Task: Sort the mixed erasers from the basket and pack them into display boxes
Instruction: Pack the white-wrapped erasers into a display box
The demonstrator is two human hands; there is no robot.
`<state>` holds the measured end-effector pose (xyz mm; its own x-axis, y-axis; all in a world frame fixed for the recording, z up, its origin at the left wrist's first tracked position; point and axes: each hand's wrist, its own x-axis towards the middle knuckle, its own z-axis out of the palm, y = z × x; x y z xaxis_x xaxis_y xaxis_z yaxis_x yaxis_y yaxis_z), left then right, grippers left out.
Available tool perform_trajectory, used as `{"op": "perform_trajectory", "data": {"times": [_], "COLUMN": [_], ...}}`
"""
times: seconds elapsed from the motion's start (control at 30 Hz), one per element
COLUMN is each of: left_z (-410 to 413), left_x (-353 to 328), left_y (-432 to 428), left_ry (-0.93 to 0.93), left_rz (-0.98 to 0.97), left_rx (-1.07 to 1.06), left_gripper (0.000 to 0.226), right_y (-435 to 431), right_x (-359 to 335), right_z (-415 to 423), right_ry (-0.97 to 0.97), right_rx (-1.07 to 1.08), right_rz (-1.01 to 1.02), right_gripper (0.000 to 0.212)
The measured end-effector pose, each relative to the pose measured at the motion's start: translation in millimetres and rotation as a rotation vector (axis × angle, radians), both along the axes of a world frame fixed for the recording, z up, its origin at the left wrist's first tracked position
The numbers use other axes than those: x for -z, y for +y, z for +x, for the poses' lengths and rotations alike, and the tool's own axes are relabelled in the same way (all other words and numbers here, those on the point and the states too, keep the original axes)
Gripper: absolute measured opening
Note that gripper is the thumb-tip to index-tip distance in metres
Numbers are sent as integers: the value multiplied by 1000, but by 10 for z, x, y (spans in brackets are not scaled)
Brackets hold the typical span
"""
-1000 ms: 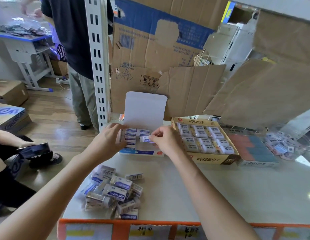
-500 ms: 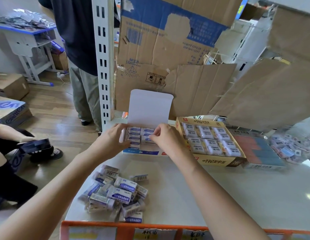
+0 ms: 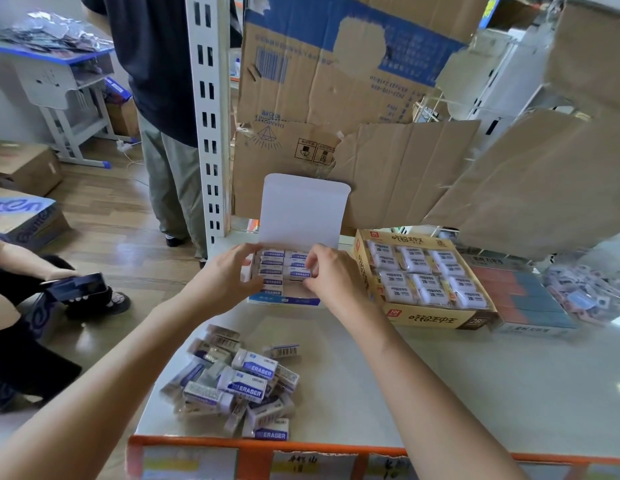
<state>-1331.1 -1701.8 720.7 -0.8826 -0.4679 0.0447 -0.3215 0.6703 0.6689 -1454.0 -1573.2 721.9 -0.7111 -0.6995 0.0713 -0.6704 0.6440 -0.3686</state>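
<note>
A white and blue display box [image 3: 284,301] with its lid [image 3: 303,209] standing up sits at the far middle of the shelf. Rows of blue-labelled erasers [image 3: 272,268] lie inside it. My left hand [image 3: 228,277] grips the box's left side. My right hand [image 3: 331,271] pinches an eraser [image 3: 300,274] in the right row of the box. A loose pile of the same wrapped erasers [image 3: 239,382] lies on the shelf near the front left.
A yellow display box [image 3: 436,318] filled with white erasers stands right of the open box, then a box of red and blue erasers [image 3: 523,299] and a clear bag of mixed erasers [image 3: 585,292]. Cardboard sheets [image 3: 398,174] stand behind. A person [image 3: 163,98] stands at left.
Both hands have stayed at the box. My right hand has shifted slightly over the right row with the eraser. The view has drifted a little.
</note>
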Motion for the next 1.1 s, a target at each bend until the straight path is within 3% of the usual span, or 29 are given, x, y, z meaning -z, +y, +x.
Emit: {"op": "perform_trajectory", "data": {"times": [0.33,0.5,0.57,0.63,0.73,0.9,1.1], "left_z": [26,174,225,245,223,214,191], "left_x": [-13,-178,-281,-340,-310,-196,-187], "left_y": [-23,-35,19,115,247,340,393], "left_ry": [-27,162,220,135,-66,-240,-267], "left_rz": [23,-77,2,80,12,8,-15], "left_rx": [12,-16,92,255,396,444,434], "left_gripper": [52,31,17,17,11,20,9], "right_y": [69,232,308,370,436,535,653], "right_x": [-52,-143,-160,-156,-142,-159,-146], "right_z": [54,117,157,206,283,396,466], "right_ry": [25,-21,-127,-213,-281,-377,-427], "right_rx": [-20,-14,-27,-46,-79,-119,-120], "right_rz": [-26,-200,-293,-346,-424,-530,-532], "right_gripper": [16,12,10,6,6,13,11]}}
